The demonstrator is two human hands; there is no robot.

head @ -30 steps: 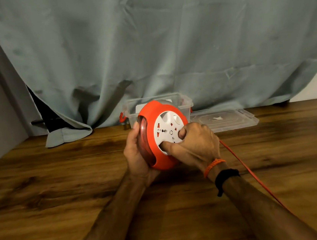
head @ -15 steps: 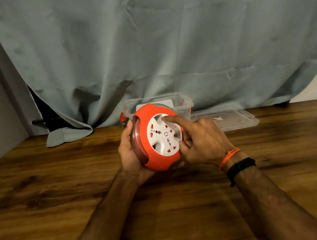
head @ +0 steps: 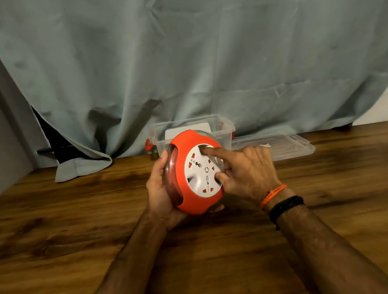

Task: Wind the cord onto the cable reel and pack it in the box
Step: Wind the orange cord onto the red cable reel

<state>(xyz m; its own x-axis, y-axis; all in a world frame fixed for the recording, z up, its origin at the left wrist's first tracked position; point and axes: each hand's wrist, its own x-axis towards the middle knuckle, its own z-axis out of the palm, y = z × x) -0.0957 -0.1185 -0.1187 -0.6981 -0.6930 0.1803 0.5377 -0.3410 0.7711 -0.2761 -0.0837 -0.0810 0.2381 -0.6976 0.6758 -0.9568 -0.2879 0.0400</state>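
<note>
The cable reel [head: 196, 172] is round and orange, with a white face that has little sockets on it. It is held up above the wooden table [head: 54, 231], tipped so the white face looks toward the person. The left hand [head: 160, 192] cups the reel from the side and underneath, with its fingers curled round the clear edge. The right hand [head: 245, 172] is on the white face: its pointing finger is stretched out and pushes into a dip near the top, and its thumb touches the lower part of the face. The other fingers are bent. Orange cord shows inside the clear edge of the reel. Just behind the reel stands the clear box [head: 224, 126], open on top. Its lid [head: 283, 146] lies flat on the table beside it, to the right. A grey-green curtain [head: 179, 53] hangs behind.
</note>
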